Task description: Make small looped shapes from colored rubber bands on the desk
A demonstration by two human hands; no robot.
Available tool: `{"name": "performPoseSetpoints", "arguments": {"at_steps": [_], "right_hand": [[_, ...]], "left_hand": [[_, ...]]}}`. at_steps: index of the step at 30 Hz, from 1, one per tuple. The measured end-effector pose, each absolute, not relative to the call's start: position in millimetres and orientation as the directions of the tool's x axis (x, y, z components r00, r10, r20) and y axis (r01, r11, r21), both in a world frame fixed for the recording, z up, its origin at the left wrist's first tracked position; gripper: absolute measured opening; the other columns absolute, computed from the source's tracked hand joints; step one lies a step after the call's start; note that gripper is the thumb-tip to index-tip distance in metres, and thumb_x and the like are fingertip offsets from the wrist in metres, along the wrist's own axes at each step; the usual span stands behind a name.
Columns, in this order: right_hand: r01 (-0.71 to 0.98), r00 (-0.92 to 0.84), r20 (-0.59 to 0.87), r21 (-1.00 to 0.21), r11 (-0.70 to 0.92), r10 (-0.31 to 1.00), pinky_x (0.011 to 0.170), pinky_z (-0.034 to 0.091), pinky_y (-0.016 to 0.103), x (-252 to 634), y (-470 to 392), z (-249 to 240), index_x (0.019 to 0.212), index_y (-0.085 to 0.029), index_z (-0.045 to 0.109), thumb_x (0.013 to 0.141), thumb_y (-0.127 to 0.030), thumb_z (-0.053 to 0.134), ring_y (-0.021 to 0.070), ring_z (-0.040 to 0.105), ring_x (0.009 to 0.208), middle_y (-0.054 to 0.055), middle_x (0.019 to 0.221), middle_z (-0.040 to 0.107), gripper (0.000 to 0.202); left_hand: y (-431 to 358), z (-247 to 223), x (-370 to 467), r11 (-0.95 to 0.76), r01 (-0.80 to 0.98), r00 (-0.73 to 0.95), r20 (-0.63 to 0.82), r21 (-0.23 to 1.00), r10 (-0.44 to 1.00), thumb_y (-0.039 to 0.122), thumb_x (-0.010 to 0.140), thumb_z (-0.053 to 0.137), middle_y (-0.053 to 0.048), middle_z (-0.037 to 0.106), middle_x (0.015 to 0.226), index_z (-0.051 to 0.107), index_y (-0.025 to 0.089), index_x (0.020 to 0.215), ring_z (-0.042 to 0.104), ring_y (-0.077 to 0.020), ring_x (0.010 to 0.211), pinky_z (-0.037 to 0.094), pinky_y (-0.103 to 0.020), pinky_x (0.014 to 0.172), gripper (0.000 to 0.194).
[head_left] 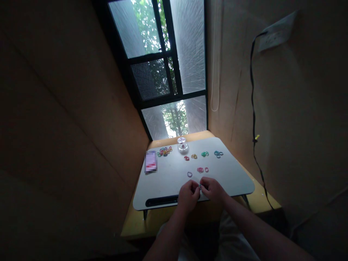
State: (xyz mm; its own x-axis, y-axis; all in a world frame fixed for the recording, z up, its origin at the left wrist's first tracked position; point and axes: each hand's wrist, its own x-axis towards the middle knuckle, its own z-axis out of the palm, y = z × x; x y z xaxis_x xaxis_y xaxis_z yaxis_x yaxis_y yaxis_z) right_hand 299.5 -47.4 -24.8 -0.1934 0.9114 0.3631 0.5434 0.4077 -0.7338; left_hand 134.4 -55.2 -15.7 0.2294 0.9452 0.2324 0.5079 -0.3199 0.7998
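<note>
My left hand (188, 195) and my right hand (213, 189) meet over the front edge of a white lap table (165, 181). Their fingertips pinch a tiny bluish thing between them, too small to name. Just beyond lie a lilac ring (189, 174) and a cluster of pink rings (200, 169). Farther back, small groups of rings are laid out in a row: red (186, 158), yellow (194, 156), green (204, 154) and teal (218, 154). A mixed-colour pile of rings (164, 151) is at the back left.
A clear round container (183, 146) stands at the table's back edge. On the left lies a pink-and-white packet (150, 161), blurred. A dark slot (161, 201) runs along the front edge. Walls flank the table, with a window (174, 116) behind and a black cable (253, 101) at right.
</note>
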Motion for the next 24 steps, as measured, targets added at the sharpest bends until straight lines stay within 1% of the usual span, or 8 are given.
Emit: {"name": "performPoseSetpoints", "arguments": {"at_steps": [11, 19, 24], "right_hand": [[0.566, -0.205, 0.367, -0.712, 0.416, 0.907, 0.054, 0.032, 0.023, 299.2, -47.8, -25.4, 0.066, -0.019, 0.05, 0.074, -0.018, 0.051, 0.0116, 0.046, 0.056, -0.004, 0.058, 0.051, 0.009], [0.584, -0.205, 0.365, -0.699, 0.413, 0.908, 0.054, 0.03, 0.023, 298.8, -46.8, -27.1, 0.065, -0.019, 0.049, 0.073, -0.017, 0.05, 0.0111, 0.043, 0.054, -0.004, 0.057, 0.049, 0.008], [0.596, -0.205, 0.372, -0.686, 0.417, 0.905, 0.055, 0.031, 0.023, 298.7, -48.2, -27.2, 0.066, -0.019, 0.05, 0.073, -0.017, 0.051, 0.0114, 0.044, 0.055, -0.004, 0.058, 0.049, 0.008]], "left_hand": [[-54.6, -18.5, 134.4, -0.322, 0.529, 0.223, 0.238, 0.785, 0.945, 0.028, 0.084, 0.056, 0.003, 0.06, 0.068, 0.059, 0.018, 0.078, 0.052, -0.0114, 0.063, 0.036, -0.023, 0.06, 0.012], [-55.4, -18.2, 134.0, -0.327, 0.535, 0.229, 0.239, 0.779, 0.944, 0.028, 0.084, 0.056, 0.002, 0.062, 0.069, 0.06, 0.019, 0.079, 0.054, -0.0123, 0.064, 0.036, -0.024, 0.061, 0.011], [-57.5, -17.0, 133.5, -0.345, 0.544, 0.244, 0.249, 0.765, 0.937, 0.027, 0.084, 0.055, 0.001, 0.061, 0.071, 0.06, 0.019, 0.08, 0.053, -0.0124, 0.065, 0.036, -0.024, 0.061, 0.01]]}}
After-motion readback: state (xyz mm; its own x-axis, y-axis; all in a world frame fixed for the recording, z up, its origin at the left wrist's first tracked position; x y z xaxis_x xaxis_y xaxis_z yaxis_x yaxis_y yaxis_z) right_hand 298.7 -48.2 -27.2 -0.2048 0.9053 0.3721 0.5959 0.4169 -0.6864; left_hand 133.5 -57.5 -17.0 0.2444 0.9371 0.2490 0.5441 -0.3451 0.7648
